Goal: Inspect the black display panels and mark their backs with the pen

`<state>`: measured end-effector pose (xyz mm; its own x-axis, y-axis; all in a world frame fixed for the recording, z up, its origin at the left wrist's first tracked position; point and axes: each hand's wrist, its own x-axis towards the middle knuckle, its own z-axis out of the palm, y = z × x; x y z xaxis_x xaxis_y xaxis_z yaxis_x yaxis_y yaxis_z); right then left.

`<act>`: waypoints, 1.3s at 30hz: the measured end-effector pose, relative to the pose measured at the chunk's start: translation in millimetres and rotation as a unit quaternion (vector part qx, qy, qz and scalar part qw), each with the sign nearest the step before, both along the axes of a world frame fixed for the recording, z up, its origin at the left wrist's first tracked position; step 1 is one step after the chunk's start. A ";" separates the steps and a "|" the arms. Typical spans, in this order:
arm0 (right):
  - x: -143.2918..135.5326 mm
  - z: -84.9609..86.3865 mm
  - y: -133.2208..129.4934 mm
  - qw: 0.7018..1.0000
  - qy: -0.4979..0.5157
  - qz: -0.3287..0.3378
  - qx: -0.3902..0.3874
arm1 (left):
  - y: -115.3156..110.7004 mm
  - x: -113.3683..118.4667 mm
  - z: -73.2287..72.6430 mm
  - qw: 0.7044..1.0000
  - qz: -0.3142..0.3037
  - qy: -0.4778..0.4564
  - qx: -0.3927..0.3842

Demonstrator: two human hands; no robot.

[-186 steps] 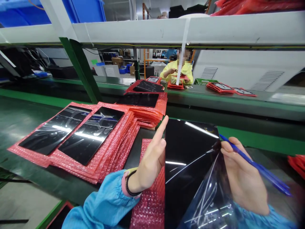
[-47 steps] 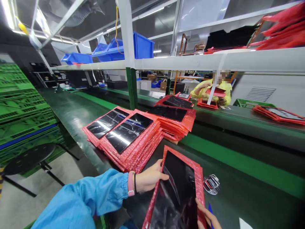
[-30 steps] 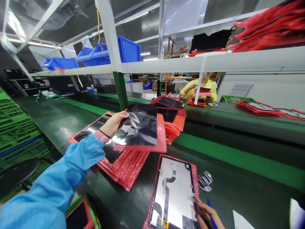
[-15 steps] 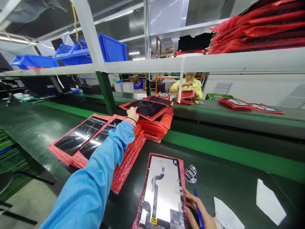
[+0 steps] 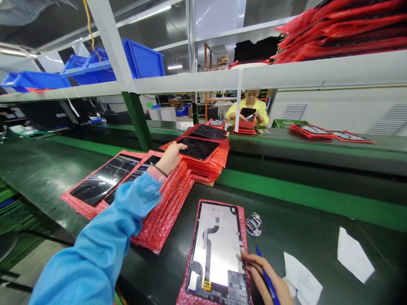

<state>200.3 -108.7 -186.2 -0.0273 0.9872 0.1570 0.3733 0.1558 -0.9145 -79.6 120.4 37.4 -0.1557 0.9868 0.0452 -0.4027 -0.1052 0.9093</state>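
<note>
My left hand (image 5: pixel 170 157) reaches out to a black screen panel (image 5: pixel 201 148) on red wrap, its fingers closed at the near left edge. That panel rests at the top of a stack of red bubble-wrap sleeves (image 5: pixel 208 169). In front of me lies another screen panel (image 5: pixel 219 228), back side up on red bubble wrap, with a grey flex cable and a yellow patch. My right hand (image 5: pixel 270 277) holds a blue pen (image 5: pixel 266 277) between its fingers, and its fingertips touch that panel's right edge.
Black screens (image 5: pixel 103 180) lie on a red bubble-wrap pile (image 5: pixel 162 220) at left. A shiny metal piece (image 5: pixel 253 224) and white paper pieces (image 5: pixel 302 277) lie at right. A shelf edge (image 5: pixel 286 72) crosses above. Opposite sits a co-worker in yellow (image 5: pixel 262 111) holding a dark panel.
The panel under my left hand has come down flatter onto the stack, and that hand has drawn slightly nearer. My right fingers have moved onto the front panel's edge. The co-worker has raised a dark panel.
</note>
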 end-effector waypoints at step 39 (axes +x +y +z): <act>-49.3 22.9 22.5 0.981 0.156 -0.079 -0.080 | -136.7 19.4 -148.4 0.931 -0.250 0.137 -0.231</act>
